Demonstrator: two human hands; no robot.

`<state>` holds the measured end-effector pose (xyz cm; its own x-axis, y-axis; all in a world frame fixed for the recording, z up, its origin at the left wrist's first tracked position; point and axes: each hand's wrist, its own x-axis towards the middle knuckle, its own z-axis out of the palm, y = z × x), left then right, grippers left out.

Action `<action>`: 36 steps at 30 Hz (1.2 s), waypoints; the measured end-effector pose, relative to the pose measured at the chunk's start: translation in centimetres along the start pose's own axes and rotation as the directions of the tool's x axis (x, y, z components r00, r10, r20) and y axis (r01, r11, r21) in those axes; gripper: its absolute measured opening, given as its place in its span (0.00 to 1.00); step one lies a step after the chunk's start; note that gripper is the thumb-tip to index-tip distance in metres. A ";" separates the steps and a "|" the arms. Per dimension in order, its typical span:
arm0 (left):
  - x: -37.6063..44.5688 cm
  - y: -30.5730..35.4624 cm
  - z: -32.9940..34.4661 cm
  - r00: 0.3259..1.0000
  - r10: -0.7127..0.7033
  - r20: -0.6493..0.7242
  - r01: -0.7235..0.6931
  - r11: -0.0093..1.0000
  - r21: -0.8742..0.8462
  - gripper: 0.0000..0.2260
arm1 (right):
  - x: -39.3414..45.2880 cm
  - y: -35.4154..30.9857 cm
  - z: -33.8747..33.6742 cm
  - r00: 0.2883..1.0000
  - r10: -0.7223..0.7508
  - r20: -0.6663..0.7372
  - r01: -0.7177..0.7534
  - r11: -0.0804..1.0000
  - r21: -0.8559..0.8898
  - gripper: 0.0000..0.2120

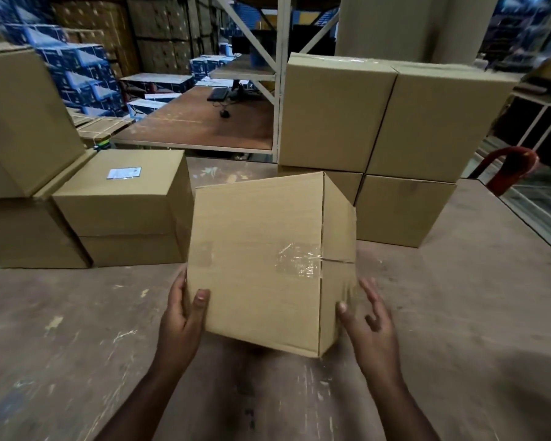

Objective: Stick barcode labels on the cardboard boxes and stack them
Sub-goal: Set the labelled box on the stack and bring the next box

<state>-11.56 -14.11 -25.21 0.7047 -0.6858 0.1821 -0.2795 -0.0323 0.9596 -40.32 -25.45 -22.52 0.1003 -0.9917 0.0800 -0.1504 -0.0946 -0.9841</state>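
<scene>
A plain cardboard box (261, 262) is held tilted above the wooden table in front of me, clear tape on its facing side. My left hand (182, 323) grips its lower left edge, thumb on the front face. My right hand (369, 326) touches its lower right side with the thumb at the corner and the fingers spread. On the left, a stacked box (121, 192) carries a white barcode label (124, 172) on its top. No label shows on the held box.
Two-high stacks of plain boxes stand at the back right (379, 122) and at the far left (23, 122). A metal rack post (280, 74) and a brown desk (204, 122) lie behind. A red handle (512, 167) sits at the right table edge.
</scene>
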 end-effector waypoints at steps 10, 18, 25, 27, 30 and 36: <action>-0.1 2.6 -0.6 0.923 0.320 0.213 -0.319 0.947 -0.039 0.42 | 1.9 2.0 1.6 0.996 0.072 0.053 -0.080 0.982 0.173 0.31; 1.1 3.1 1.7 0.920 -0.128 0.371 0.204 0.963 -0.173 0.50 | 0.1 0.1 0.1 0.996 -0.084 0.030 0.072 0.959 0.273 0.40; 5.1 5.4 4.0 0.852 0.053 0.521 -0.019 0.997 -0.070 0.24 | 3.6 1.7 -1.2 0.987 -0.150 0.055 0.144 0.985 0.096 0.39; 5.4 5.7 4.5 0.823 0.113 0.557 -0.106 0.993 -0.045 0.35 | 4.7 1.5 -1.2 0.984 -0.158 0.081 0.154 0.987 0.056 0.36; 6.2 4.9 4.9 0.825 0.068 0.561 -0.056 0.998 -0.038 0.44 | 5.7 1.3 -1.1 0.979 -0.172 0.105 0.174 0.985 -0.011 0.35; 7.5 4.2 5.9 0.840 0.069 0.539 -0.073 0.997 -0.014 0.37 | 7.5 1.8 -1.5 0.975 -0.187 0.120 0.209 0.957 -0.200 0.36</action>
<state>-11.30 -23.71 -21.06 0.2209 -0.9697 0.1040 -0.3212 0.0283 0.9466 -41.31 -33.17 -23.42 0.2442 -0.9387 0.2434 -0.3201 -0.3149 -0.8935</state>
